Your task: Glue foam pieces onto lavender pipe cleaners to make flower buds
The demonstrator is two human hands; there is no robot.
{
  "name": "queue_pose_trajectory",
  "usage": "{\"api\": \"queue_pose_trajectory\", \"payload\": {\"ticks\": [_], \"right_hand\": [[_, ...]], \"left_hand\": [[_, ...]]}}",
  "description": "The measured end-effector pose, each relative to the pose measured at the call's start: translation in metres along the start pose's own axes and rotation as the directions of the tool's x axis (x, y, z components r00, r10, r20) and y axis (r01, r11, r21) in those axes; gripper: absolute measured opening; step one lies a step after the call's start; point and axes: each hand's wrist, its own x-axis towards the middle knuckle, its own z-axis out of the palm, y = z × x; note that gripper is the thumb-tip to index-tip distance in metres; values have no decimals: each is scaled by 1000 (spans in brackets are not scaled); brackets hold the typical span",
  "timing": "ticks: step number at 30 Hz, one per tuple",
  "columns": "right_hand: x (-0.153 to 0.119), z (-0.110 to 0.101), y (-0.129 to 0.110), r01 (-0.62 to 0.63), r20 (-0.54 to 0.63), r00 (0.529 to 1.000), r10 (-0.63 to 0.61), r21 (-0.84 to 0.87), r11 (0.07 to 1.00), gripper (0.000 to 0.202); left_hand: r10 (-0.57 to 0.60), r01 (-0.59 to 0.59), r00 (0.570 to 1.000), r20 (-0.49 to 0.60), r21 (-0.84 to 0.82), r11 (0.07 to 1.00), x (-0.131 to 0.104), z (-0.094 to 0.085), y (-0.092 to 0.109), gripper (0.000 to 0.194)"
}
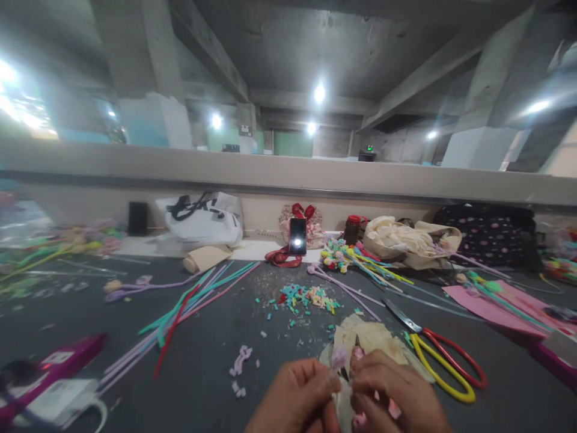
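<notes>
My left hand (300, 394) is closed in a pinch near the bottom centre, its fingertips at a small fluffy lilac piece (339, 356). Just to the right, my right hand (396, 388) is curled over a pink tool with a dark pointed nozzle (357, 346), which looks like a hot glue gun. Pink bits of it show between the fingers; the rest is hidden. Both hands nearly touch above a crumpled pale sheet (374, 334). Scissors (421, 331) with red and yellow handles lie open to the right.
Small cut coloured pieces (302, 297) lie mid-table. Pipe cleaners (180, 310) spread to the left, beside lilac scraps (241, 361). A phone (297, 236) leans at the back near a white bag (207, 219), a brown jar (353, 230) and a dark dotted bag (487, 234). Pink sheet (496, 304) at right.
</notes>
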Motion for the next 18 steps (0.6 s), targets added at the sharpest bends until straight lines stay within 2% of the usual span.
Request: {"api": "queue_pose_trajectory", "payload": {"ticks": [3, 5, 8, 12, 18], "right_hand": [[2, -12, -4, -194, 1, 981, 194, 82, 978, 12], [4, -18, -4, -275, 17, 961, 275, 133, 952, 12], [9, -20, -3, -338, 59, 941, 333, 213, 917, 12], [14, -16, -5, -356, 92, 934, 344, 267, 896, 12], [15, -15, -7, -229, 159, 967, 200, 192, 954, 10]], "left_hand": [[131, -100, 979, -159, 187, 977, -6, 1, 2, 28], [201, -114, 961, -191, 386, 915, -11, 2, 5, 25], [254, -72, 947, -195, 642, 763, -18, 3, 13, 24], [319, -28, 928, -190, 820, 571, -24, 7, 21, 27], [367, -13, 917, -159, 906, 423, -28, 11, 20, 28]]}}
